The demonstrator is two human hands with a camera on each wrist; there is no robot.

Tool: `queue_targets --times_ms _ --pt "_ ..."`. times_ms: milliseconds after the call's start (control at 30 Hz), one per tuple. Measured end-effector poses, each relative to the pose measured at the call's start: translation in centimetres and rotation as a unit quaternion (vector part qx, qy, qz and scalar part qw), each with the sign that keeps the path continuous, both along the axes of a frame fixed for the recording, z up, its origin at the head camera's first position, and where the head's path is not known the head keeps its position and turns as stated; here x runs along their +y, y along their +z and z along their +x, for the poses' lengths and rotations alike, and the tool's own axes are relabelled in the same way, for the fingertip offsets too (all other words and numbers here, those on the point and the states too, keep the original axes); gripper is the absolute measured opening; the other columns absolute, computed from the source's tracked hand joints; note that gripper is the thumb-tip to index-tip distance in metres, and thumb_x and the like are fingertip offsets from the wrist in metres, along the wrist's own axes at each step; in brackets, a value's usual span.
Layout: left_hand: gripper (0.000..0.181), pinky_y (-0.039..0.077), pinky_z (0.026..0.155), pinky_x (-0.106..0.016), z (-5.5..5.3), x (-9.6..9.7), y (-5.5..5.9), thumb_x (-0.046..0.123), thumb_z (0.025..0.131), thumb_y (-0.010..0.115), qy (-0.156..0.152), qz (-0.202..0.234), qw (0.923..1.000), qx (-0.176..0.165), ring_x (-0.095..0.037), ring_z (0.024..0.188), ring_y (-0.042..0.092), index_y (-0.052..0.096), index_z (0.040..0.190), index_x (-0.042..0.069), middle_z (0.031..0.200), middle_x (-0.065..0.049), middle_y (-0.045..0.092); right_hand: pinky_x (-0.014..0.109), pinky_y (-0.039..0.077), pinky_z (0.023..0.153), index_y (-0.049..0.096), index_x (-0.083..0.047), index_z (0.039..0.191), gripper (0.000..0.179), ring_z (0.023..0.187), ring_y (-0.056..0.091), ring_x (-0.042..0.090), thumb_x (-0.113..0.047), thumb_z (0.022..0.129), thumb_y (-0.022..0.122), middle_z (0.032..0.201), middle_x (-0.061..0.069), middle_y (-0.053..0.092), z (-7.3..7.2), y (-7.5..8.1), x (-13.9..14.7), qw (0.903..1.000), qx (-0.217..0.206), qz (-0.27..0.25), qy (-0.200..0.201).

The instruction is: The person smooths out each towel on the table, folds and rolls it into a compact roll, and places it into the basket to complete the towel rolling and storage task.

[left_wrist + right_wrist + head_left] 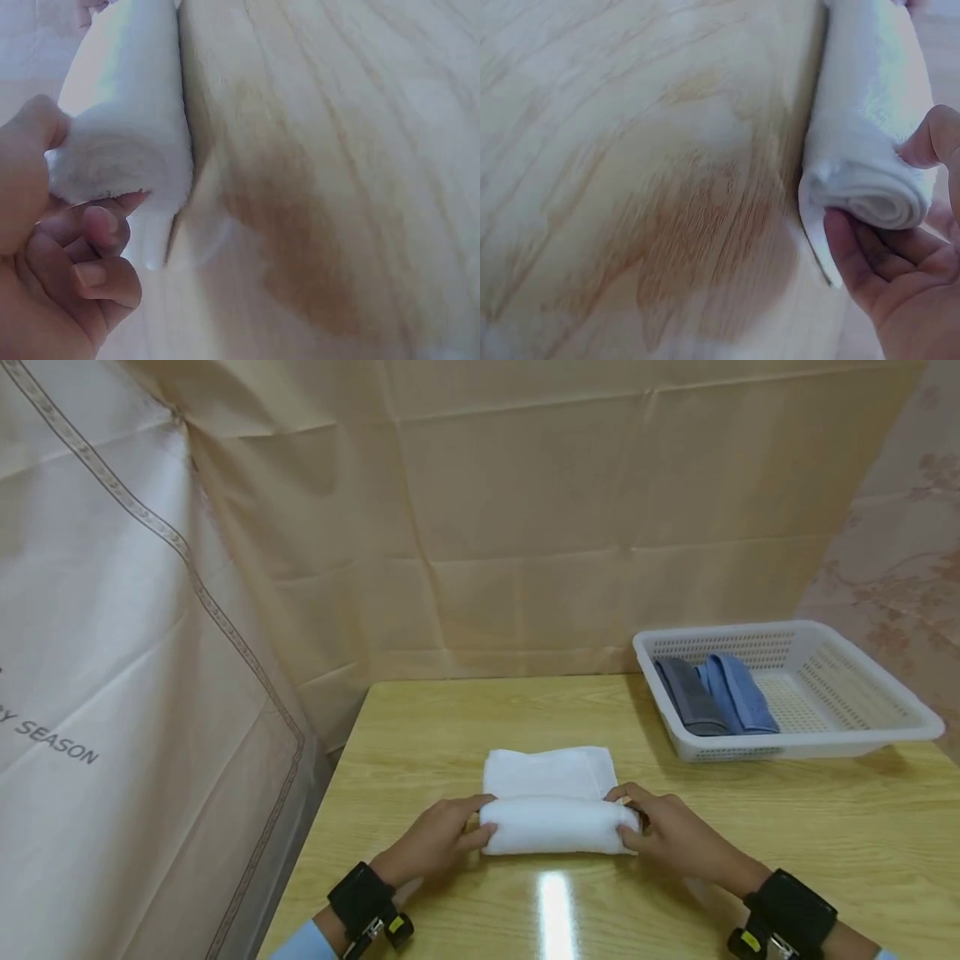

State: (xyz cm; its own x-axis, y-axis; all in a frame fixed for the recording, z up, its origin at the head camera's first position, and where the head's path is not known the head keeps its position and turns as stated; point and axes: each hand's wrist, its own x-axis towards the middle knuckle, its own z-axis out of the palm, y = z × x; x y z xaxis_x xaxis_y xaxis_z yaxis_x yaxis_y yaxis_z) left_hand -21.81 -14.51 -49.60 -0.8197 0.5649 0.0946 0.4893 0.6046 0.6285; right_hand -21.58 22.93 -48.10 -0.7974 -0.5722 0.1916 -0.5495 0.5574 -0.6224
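Note:
A white towel (558,825) lies on the table, its near part rolled into a thick cylinder and its far part still flat. My left hand (442,833) pinches the roll's left end, thumb on the near side and fingers at the far side. At the other end, my right hand (667,831) grips the roll the same way. The spiral of layers in the towel (877,196) shows at that end in the right wrist view. In the left wrist view, the thumb presses the towel (131,112) from one side while fingertips sit beneath its edge.
A white plastic basket (847,739) stands at the table's back right, holding a folded dark grey towel (688,697) and a folded blue towel (738,695). The wooden table (420,727) backs onto a beige cloth (517,527). A pale printed cloth (150,693) hangs at the left.

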Motion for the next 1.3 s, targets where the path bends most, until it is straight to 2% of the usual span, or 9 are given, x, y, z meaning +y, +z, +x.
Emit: queue_targets --times_ms 133,300,433,533,667,833,1000,1167,1300 --pt "0.032 0.053 0.076 -0.028 -0.1 0.1 -0.1 0.035 0.108 0.054 0.01 0.051 0.9978 -0.041 -0.008 0.098 0.067 0.049 0.139 0.027 0.111 -0.003 0.074 0.021 0.039 0.048 0.051 -0.016 0.122 0.029 0.054 0.041 -0.002 -0.01 0.1 0.068 0.067 -0.014 0.049 -0.3 -0.3 0.2 0.9984 -0.028 -0.047 0.01" --pt "0.029 0.054 0.074 -0.028 0.1 0.3 -0.1 0.038 0.109 0.053 0.03 0.043 0.9985 0.015 -0.01 0.089 0.066 0.059 0.135 0.029 0.119 0.001 0.073 0.023 0.042 0.053 0.061 -0.018 0.113 0.019 0.063 0.046 0.001 -0.013 0.098 0.072 0.076 -0.012 0.054 -0.1 -0.2 0.0 0.9992 -0.005 -0.029 -0.026" --pt "0.04 0.057 0.08 -0.033 0.4 0.2 -0.2 0.043 0.106 0.057 0.039 -0.006 0.9929 0.113 -0.013 0.1 0.067 0.065 0.138 0.021 0.14 0.004 0.062 0.031 0.054 0.068 0.07 -0.014 0.113 0.021 0.083 0.061 0.01 -0.014 0.093 0.077 0.1 -0.003 0.069 0.6 0.2 -0.2 0.9946 0.087 0.031 -0.048" --pt "0.058 0.057 0.086 -0.035 0.7 0.0 -0.1 0.049 0.096 0.07 0.026 -0.053 0.9845 0.165 -0.016 0.119 0.064 0.061 0.144 0.017 0.148 0.001 0.056 0.041 0.056 0.08 0.074 -0.01 0.117 0.03 0.098 0.064 0.02 -0.018 0.089 0.079 0.117 0.006 0.069 1.1 0.1 -0.3 0.9758 0.194 0.091 -0.045" --pt "0.077 0.057 0.082 -0.032 1.1 -0.2 0.2 0.046 0.084 0.085 0.011 -0.091 0.981 0.171 -0.017 0.12 0.064 0.056 0.149 0.017 0.151 0.003 0.053 0.042 0.054 0.083 0.072 -0.003 0.121 0.05 0.102 0.059 0.021 -0.032 0.082 0.086 0.122 0.007 0.066 1.7 -0.2 -0.4 0.95 0.281 0.134 -0.025" --pt "0.07 0.057 0.082 -0.031 1.4 -0.1 0.4 0.035 0.087 0.084 0.013 -0.09 0.9827 0.161 -0.017 0.115 0.066 0.056 0.148 0.016 0.149 -0.002 0.056 0.037 0.054 0.081 0.071 0.003 0.119 0.061 0.1 0.055 0.019 -0.033 0.074 0.09 0.118 0.008 0.068 2.0 -0.4 -0.9 0.9409 0.307 0.142 -0.024" --pt "0.062 0.057 0.09 -0.037 1.2 0.0 0.3 0.033 0.093 0.078 0.015 -0.076 0.9857 0.15 -0.021 0.121 0.064 0.056 0.148 0.014 0.146 -0.006 0.058 0.03 0.053 0.074 0.072 0.003 0.114 0.048 0.093 0.051 0.013 -0.024 0.077 0.086 0.106 0.006 0.072 1.7 -0.6 -1.1 0.9482 0.287 0.129 -0.041" --pt "0.051 0.055 0.094 -0.038 1.0 -0.1 0.3 0.034 0.098 0.072 0.012 -0.058 0.9918 0.113 -0.018 0.123 0.062 0.061 0.144 0.015 0.141 -0.002 0.063 0.023 0.046 0.065 0.075 0.0 0.114 0.038 0.083 0.044 0.007 -0.019 0.083 0.081 0.094 -0.003 0.069 1.4 -0.5 -1.0 0.9715 0.215 0.09 -0.044" --pt "0.042 0.054 0.092 -0.035 0.7 -0.1 0.4 0.042 0.103 0.063 0.003 -0.033 0.9978 0.057 -0.009 0.112 0.063 0.065 0.137 0.018 0.13 0.004 0.068 0.021 0.041 0.06 0.075 0.001 0.117 0.035 0.075 0.04 0.003 -0.019 0.088 0.077 0.081 -0.012 0.054 0.8 -0.1 -0.7 0.9853 0.145 0.069 -0.059"
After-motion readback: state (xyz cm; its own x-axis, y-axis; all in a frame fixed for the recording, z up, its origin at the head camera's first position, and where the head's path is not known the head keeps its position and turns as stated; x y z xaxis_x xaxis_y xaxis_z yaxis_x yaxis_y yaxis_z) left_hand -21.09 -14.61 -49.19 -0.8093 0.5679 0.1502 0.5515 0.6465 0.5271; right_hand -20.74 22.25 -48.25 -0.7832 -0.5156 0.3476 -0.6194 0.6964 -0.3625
